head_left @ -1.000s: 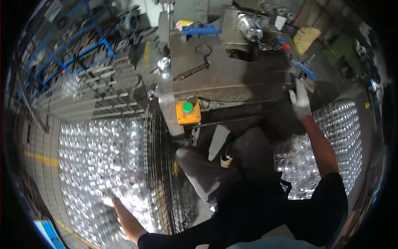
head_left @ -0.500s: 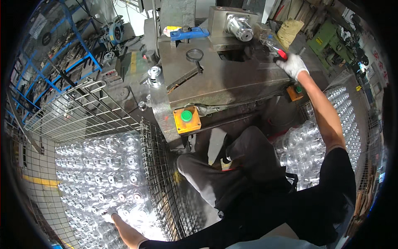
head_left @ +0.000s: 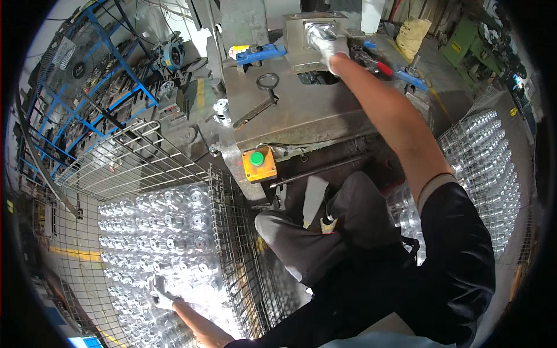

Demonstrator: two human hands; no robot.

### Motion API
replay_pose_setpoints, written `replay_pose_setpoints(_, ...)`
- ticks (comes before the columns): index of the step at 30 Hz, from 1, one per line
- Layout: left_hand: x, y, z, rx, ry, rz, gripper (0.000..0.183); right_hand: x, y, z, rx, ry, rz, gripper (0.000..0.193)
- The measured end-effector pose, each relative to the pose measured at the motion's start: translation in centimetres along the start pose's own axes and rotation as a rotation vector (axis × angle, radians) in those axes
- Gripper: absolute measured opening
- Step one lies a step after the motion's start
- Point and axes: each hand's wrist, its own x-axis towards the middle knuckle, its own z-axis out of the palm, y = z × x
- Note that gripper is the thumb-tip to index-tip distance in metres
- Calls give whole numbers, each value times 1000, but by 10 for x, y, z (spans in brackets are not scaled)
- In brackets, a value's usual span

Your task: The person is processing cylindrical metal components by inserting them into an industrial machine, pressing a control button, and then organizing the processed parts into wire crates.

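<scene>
My right hand (head_left: 335, 51), in a white glove, reaches across the bench and grips a shiny round metal housing (head_left: 319, 32) seated on the front of a square steel block (head_left: 295, 39). Part of that housing is hidden behind my fingers. Down in the wire basket at the left, my gloved left hand (head_left: 165, 298) closes around a silvery metal part (head_left: 157, 283) among stacked shiny metal housings (head_left: 174, 223). The glare there blurs my fingertips.
A yellow box with a green button (head_left: 257, 159) hangs at the bench front. On the bench lie a black ring-shaped tool (head_left: 267, 82) and a blue tool (head_left: 261, 54). One metal housing (head_left: 221, 110) stands at its left edge. Another stack of housings (head_left: 487, 174) fills the right basket.
My right hand has moved left from the red-and-blue tool at the bench's right side onto the housing at the block. My left hand stays in the basket, with a part now visible in it.
</scene>
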Motion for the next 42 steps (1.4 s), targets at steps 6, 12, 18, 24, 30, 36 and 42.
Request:
replay_pose_setpoints(6,-106,50,20,-560,-439,-101,46,-32,8,7,156,289,137,82)
replay_pose_setpoints(12,-242,115,90,-886,-977,-394,67,-198,38,-89,558,-321,-44,63)
replay_pose_setpoints(18,-395,164,92,-733,-1355,-798,62,-234,138,-280,387,-307,-105,70)
replay_pose_setpoints(24,-464,134,102,-504,-1567,-954,66,-267,242,-463,-697,-17,473,83)
replay_pose_setpoints(30,-518,157,122,-514,-1687,-1069,61,-352,385,-516,-822,-166,628,75)
replay_pose_setpoints(36,-566,191,142,-507,-1599,-1018,51,-368,449,-533,-765,-251,623,97)
replay_pose_setpoints(42,-571,218,166,-566,-1663,-958,56,-356,488,-513,-850,-323,631,89)
